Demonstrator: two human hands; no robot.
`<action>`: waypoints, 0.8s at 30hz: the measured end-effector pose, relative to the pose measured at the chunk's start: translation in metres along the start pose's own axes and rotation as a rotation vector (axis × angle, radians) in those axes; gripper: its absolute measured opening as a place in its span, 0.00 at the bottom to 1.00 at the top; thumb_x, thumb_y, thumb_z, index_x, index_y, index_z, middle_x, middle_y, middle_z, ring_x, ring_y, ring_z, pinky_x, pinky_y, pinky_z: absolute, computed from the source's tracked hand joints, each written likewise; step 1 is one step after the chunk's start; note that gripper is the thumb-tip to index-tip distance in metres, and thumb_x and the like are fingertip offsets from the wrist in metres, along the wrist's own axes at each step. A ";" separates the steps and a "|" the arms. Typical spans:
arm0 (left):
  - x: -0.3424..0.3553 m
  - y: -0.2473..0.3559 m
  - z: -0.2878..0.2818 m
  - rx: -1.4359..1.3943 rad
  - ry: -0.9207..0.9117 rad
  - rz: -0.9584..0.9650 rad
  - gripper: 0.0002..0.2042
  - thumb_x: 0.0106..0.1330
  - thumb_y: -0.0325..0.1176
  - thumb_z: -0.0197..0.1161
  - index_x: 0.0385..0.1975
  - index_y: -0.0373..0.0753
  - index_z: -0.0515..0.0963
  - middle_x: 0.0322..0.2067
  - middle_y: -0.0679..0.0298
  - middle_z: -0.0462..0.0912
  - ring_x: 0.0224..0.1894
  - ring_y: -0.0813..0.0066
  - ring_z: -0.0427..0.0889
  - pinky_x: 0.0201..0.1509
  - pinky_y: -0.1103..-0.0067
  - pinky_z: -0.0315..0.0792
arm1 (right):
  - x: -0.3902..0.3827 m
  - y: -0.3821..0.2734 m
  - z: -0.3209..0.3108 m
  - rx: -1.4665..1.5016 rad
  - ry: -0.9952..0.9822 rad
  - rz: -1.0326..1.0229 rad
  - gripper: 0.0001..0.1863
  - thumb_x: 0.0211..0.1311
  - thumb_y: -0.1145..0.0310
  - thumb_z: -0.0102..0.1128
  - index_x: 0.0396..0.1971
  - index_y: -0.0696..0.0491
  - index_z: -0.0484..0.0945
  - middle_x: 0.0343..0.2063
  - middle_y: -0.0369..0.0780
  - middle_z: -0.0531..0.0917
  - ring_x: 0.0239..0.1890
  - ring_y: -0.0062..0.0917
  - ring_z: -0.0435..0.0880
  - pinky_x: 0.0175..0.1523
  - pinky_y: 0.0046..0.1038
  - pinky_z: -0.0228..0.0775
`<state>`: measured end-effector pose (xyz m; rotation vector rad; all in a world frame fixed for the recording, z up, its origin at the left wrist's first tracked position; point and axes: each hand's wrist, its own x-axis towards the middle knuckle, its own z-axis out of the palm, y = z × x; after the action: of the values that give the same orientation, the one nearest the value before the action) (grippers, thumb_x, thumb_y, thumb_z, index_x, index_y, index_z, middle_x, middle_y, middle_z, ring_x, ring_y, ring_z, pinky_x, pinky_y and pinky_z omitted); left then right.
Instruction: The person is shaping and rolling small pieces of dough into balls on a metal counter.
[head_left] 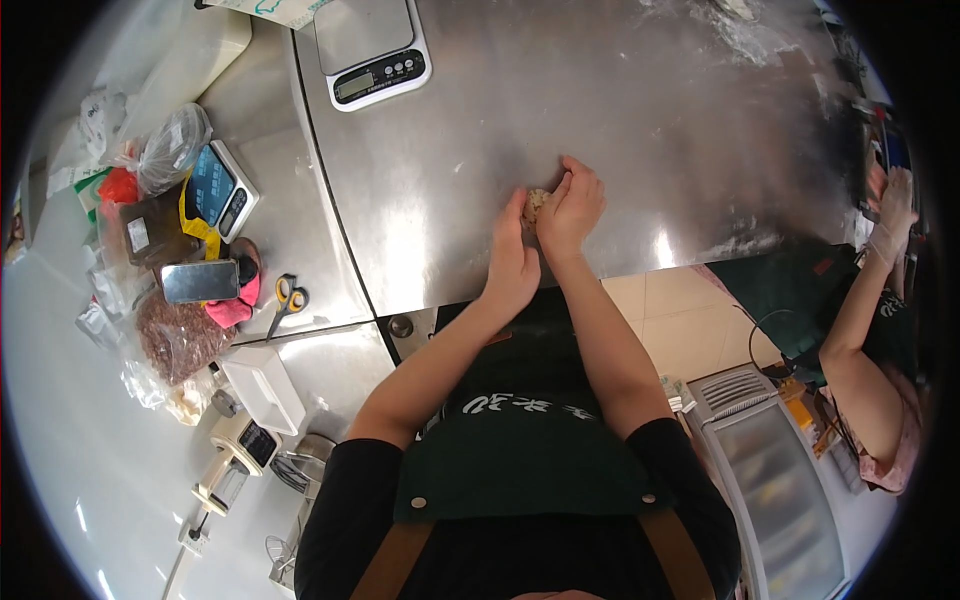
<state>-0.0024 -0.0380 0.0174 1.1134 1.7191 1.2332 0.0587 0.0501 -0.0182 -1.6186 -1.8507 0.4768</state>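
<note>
Between my two hands, just above the steel tabletop near its front edge, is a small, lumpy, beige piece of what looks like dough (537,204). My left hand (513,255) cups it from the left, fingers together and thumb side toward the lump. From the right my right hand (572,212) curves round it, its fingers bent and its palm against the piece. Both hands press on it, and the lower part of the lump is hidden by them.
A white digital scale (378,60) stands at the far left of the steel table (450,150). Further left are scissors (288,303), a phone (200,282), a second scale (222,190) and bagged ingredients (180,335). At right, another person's gloved hand (893,215) works at the table.
</note>
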 end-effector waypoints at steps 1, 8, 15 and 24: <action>0.007 -0.006 -0.003 0.002 0.005 -0.002 0.34 0.48 0.13 0.40 0.63 0.29 0.53 0.60 0.46 0.62 0.65 0.53 0.58 0.69 0.68 0.53 | 0.001 -0.003 0.001 0.003 -0.004 -0.003 0.13 0.60 0.73 0.48 0.45 0.51 0.73 0.42 0.40 0.77 0.45 0.37 0.72 0.48 0.39 0.58; 0.016 -0.003 -0.009 0.003 -0.154 -0.078 0.36 0.47 0.13 0.41 0.64 0.30 0.53 0.59 0.47 0.62 0.63 0.53 0.59 0.68 0.68 0.52 | 0.004 -0.003 -0.006 0.046 -0.046 0.021 0.11 0.62 0.73 0.47 0.44 0.53 0.74 0.39 0.39 0.79 0.44 0.35 0.74 0.50 0.36 0.59; -0.014 0.006 0.001 -0.021 -0.077 -0.092 0.36 0.48 0.13 0.40 0.64 0.31 0.51 0.63 0.47 0.54 0.65 0.55 0.56 0.70 0.69 0.50 | -0.010 0.003 -0.014 0.007 -0.041 0.020 0.12 0.61 0.73 0.47 0.44 0.52 0.74 0.38 0.39 0.78 0.43 0.36 0.74 0.46 0.38 0.59; -0.015 0.004 -0.002 0.036 -0.167 -0.082 0.36 0.48 0.13 0.41 0.64 0.31 0.51 0.63 0.46 0.56 0.65 0.54 0.57 0.70 0.68 0.50 | -0.011 -0.008 -0.028 0.127 -0.083 0.093 0.11 0.61 0.75 0.48 0.42 0.55 0.74 0.36 0.39 0.79 0.41 0.35 0.75 0.45 0.36 0.62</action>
<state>0.0023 -0.0519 0.0232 1.1224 1.6489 1.0331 0.0713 0.0345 0.0053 -1.6256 -1.7718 0.6983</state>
